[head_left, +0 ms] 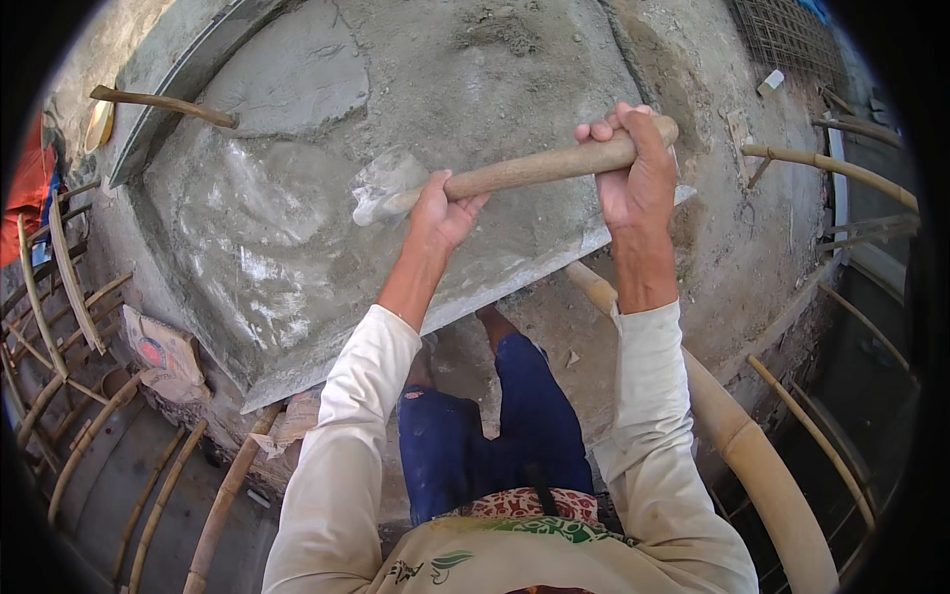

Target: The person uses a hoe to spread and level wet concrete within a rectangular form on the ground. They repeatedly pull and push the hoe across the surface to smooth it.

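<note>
A thick wooden-handled tool (pixel 539 170) slants across the middle of the view. Its far end carries a pale grey, wet-looking blade (pixel 388 186); whether it is a hoe or a shovel I cannot tell. My right hand (pixel 631 168) wraps round the butt of the handle at the right. Closer to the blade, my left hand (pixel 444 210) grips the shaft from below. Beneath the tool lies a shallow mixing trough with a pale rim (pixel 524 294), holding wet grey mortar (pixel 267 228) at the left and drier grey material (pixel 495 89) towards the back.
A second wooden handle (pixel 163 104) sticks out over the trough's left wall. Bamboo poles (pixel 732 426) stand close at my right, with more at the left. A torn paper sack (pixel 163 351) lies by the trough's left corner. Metal mesh (pixel 787 40) is at the far right.
</note>
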A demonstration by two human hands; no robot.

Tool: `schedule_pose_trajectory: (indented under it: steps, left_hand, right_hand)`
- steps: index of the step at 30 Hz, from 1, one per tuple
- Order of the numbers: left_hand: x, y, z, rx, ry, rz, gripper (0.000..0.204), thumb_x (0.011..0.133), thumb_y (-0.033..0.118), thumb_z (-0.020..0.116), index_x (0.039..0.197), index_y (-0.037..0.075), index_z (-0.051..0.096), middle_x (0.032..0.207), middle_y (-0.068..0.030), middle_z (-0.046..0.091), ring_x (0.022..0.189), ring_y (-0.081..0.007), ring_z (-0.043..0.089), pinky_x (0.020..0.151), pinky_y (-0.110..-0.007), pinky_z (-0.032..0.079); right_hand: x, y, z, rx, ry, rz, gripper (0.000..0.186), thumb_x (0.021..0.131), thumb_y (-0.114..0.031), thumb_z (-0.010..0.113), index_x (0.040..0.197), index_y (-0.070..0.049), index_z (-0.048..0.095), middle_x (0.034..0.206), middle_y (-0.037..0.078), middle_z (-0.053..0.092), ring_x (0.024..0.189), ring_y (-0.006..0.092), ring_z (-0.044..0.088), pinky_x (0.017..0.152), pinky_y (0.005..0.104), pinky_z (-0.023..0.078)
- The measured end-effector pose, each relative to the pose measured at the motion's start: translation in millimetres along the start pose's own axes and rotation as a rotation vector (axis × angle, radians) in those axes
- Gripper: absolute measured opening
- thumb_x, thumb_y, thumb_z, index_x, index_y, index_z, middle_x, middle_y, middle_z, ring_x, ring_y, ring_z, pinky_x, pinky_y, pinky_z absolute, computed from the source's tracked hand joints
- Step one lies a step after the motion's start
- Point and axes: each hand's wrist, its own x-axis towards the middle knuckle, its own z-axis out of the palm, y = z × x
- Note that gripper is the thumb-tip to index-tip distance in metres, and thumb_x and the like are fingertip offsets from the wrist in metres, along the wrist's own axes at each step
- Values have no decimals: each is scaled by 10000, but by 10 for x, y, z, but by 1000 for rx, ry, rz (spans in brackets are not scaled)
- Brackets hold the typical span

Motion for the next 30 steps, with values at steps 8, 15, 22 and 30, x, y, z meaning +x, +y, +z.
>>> schedule_pose_trajectory:
  steps: [8,15,22,30]
  left_hand:
    - [608,-288,-1307,240,289,-71,281,1102,192,491,1323,18,487,1267,-193,628,1170,-345,677,1027,-507,594]
    - [338,-337,120,-201,-49,-129,229,1089,189,545,1202,-8,513,1161,-179,640,1040,-320,692,942,-476,621]
    - [-892,-326,1207,-159,-304,-76,278,1102,175,539,1252,-58,512,1150,-212,672,1095,-363,720,986,-489,633]
    - [153,-593,-1277,426,281,-80,411,1086,300,561,1336,-10,458,1279,-208,620,1191,-396,674,1021,-566,580]
  right_hand:
    - [-426,1307,-1037,15,286,130,250,946,-48,741,1042,-101,516,912,75,603,776,203,637,790,467,579]
    - [196,139,179,-372,-165,-64,230,917,-69,793,971,-59,569,851,61,660,722,192,664,702,325,515]
    - [-104,-806,474,-246,-55,-347,104,999,-128,715,1023,-41,663,927,80,666,850,181,660,875,423,567]
    - [-930,952,-1508,152,417,124,257,942,-3,723,995,-139,511,911,57,594,832,225,614,870,503,547]
